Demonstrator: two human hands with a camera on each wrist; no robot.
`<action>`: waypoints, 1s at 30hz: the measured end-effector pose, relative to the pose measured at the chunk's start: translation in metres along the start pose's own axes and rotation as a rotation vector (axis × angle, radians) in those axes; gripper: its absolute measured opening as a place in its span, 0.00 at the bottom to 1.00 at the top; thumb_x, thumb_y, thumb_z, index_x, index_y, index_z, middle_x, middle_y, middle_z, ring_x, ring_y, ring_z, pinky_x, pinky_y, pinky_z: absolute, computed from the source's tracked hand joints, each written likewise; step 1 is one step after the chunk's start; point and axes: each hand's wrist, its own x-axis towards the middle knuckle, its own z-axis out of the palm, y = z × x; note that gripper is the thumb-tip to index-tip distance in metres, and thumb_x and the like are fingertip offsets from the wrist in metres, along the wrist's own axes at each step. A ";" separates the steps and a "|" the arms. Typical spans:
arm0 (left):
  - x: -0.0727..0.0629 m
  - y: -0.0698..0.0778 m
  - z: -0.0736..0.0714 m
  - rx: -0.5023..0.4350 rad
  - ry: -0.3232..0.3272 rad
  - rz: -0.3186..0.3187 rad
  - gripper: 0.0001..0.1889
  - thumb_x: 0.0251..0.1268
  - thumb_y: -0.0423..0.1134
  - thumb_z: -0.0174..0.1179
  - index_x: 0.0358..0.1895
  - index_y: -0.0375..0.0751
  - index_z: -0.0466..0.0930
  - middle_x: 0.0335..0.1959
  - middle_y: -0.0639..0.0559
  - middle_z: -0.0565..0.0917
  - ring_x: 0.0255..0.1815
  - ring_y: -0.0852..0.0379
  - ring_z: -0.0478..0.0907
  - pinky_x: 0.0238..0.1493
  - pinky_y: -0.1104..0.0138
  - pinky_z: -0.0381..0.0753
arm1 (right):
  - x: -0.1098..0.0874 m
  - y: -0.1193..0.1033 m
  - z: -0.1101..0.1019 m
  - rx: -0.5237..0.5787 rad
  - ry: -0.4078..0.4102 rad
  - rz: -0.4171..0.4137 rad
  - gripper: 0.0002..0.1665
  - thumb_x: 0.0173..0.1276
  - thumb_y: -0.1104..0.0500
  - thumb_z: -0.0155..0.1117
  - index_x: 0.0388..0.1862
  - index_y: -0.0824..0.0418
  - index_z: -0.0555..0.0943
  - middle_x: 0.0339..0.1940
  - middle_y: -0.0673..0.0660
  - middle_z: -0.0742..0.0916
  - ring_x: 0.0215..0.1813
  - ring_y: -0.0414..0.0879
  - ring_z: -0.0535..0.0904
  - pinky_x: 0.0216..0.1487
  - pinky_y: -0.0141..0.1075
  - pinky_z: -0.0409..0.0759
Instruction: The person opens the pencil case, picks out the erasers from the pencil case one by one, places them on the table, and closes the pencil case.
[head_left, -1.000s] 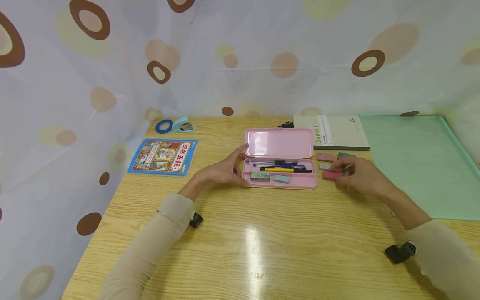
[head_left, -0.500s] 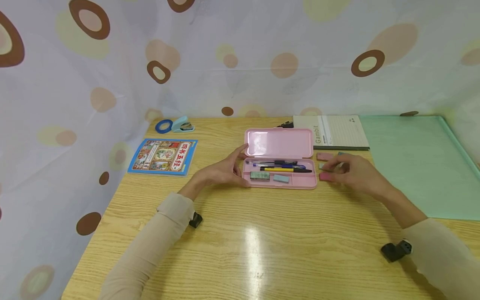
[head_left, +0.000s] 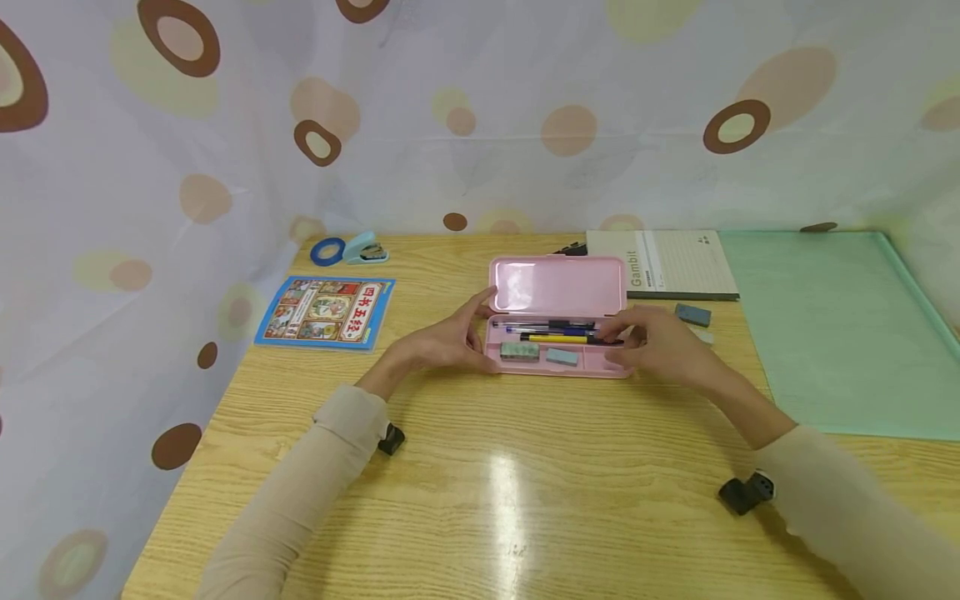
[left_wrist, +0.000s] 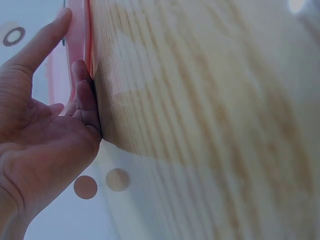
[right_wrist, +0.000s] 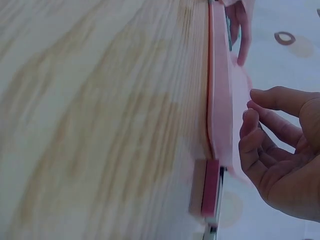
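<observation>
Right fingers (head_left: 621, 320) now over case rim (head_left: 561, 374)

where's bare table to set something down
The table before the pink case, between left sleeve and right sleeve; also beyond the left hand, between blue booklet and case. Crowded: around the right hand, blue-grey block and notebook.

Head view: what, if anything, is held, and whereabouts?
The left hand holds the pink case by its left end; whether the right hand holds anything cannot be told.
</observation>
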 end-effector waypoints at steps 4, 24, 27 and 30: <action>0.000 0.000 0.000 -0.004 -0.005 -0.004 0.65 0.56 0.42 0.80 0.85 0.63 0.34 0.75 0.50 0.61 0.42 0.51 0.78 0.47 0.63 0.78 | 0.008 -0.011 0.012 -0.046 -0.018 -0.040 0.11 0.69 0.63 0.72 0.50 0.60 0.89 0.40 0.57 0.85 0.32 0.47 0.73 0.29 0.33 0.71; -0.001 0.000 -0.001 0.004 -0.001 -0.009 0.66 0.56 0.43 0.80 0.85 0.64 0.34 0.75 0.50 0.61 0.44 0.51 0.77 0.49 0.62 0.77 | 0.017 -0.025 0.036 -0.154 -0.080 -0.101 0.13 0.65 0.64 0.74 0.49 0.61 0.90 0.30 0.51 0.83 0.34 0.46 0.70 0.34 0.35 0.66; -0.001 0.000 -0.001 0.008 0.002 -0.009 0.65 0.56 0.43 0.80 0.85 0.64 0.35 0.75 0.49 0.61 0.44 0.51 0.77 0.49 0.62 0.77 | 0.018 -0.025 0.038 -0.177 -0.075 -0.117 0.13 0.65 0.66 0.72 0.49 0.61 0.90 0.22 0.50 0.77 0.30 0.44 0.69 0.31 0.33 0.64; -0.002 0.000 -0.001 0.015 0.000 -0.005 0.65 0.56 0.44 0.80 0.85 0.63 0.35 0.74 0.49 0.62 0.44 0.51 0.77 0.49 0.62 0.77 | 0.019 -0.025 0.040 -0.182 -0.060 -0.144 0.12 0.65 0.67 0.72 0.48 0.62 0.90 0.22 0.49 0.77 0.29 0.43 0.69 0.31 0.33 0.65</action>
